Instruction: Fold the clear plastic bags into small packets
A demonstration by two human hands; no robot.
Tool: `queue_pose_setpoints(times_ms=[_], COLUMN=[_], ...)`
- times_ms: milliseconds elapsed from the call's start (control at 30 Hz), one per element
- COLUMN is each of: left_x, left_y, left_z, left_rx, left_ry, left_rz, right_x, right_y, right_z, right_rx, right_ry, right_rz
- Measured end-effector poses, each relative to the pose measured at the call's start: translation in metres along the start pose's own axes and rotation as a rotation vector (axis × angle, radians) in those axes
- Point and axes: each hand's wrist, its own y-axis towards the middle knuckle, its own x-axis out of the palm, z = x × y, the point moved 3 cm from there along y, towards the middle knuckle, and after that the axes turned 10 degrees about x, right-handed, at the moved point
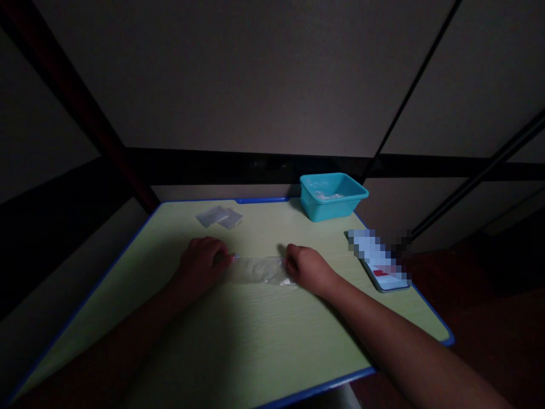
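A clear oblong strip of thin plastic (258,270) is lying stretched across the middle of the table, just above or on its surface; which of the two, I cannot tell. It is showing creases and catching bright glints towards its right end. At its nine o'clock end, the left hand (205,262) is pinching it between thumb and fingers, though shadow is hiding part of that grip. At its three o'clock end, the right hand (309,268) is pressing its curled fingers and thumb together on the plastic. Both forearms are reaching in from the near side, the left one lying in deeper shadow.

At eleven o'clock from the strip, two flat translucent squarish packets (213,216) are lying partly overlapped. Between one and two o'clock, a turquoise rectangular plastic basket (330,211) is standing near the far edge, holding crumpled clear plastic (327,195). At three o'clock, beyond the right hand, a slim oblong phone with a lit screen (388,272) is lying near the table's edge, partly blurred by pixelation. The pale yellow-green table with blue edging (255,346) is bearing all of these. At twelve o'clock, a grey panelled wall (247,79) is rising behind a black horizontal band (204,166).
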Motion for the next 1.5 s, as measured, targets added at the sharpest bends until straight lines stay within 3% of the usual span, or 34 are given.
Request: queue_pose_setpoints(times_ms=[67, 167, 267, 333, 500, 867, 1033, 1133, 1267, 1400, 1500], left_x=[0.000, 0.005, 0.016, 0.021, 0.023, 0.020, 0.024, 0.026, 0.026, 0.026, 0.030], left_y=[-0.002, -0.006, -0.011, -0.012, -0.013, -0.017, -0.023, -0.025, -0.025, -0.026, -0.027], left_z=[0.006, 0.027, 0.048, 0.056, 0.058, 0.059, 0.054, 0.050, 0.049, 0.047, 0.043], left_rx=[0.060, 0.312, 0.561, 0.623, 0.630, 0.642, 0.563, 0.535, 0.507, 0.488, 0.484], left_ry=[0.001, -0.043, -0.071, -0.067, -0.051, -0.043, 0.004, 0.020, 0.039, 0.068, 0.049], left_rz=[0.064, 0.086, -0.084, -0.214, -0.398, -0.409, -0.383, -0.326, -0.326, -0.324, -0.289], right_x=[0.001, 0.001, 0.001, 0.001, -0.003, -0.035, -0.049, -0.053, -0.049, -0.048, -0.047], right_y=[0.000, 0.000, 0.001, 0.001, 0.001, 0.007, 0.004, 0.000, -0.005, -0.008, -0.008], right_z=[0.000, -0.001, -0.002, -0.003, -0.001, 0.059, 0.073, 0.073, 0.065, 0.059, 0.057], right_rx=[-0.012, -0.021, -0.026, -0.032, -0.034, 0.070, 0.200, 0.102, -0.127, -0.185, -0.200], right_ry=[-0.019, -0.037, -0.041, -0.036, 0.003, 0.267, 0.166, 0.227, 0.241, 0.286, 0.310], right_rz=[0.015, 0.015, 0.019, 0.027, 0.004, -0.223, -0.043, -0.030, -0.195, -0.311, -0.301])
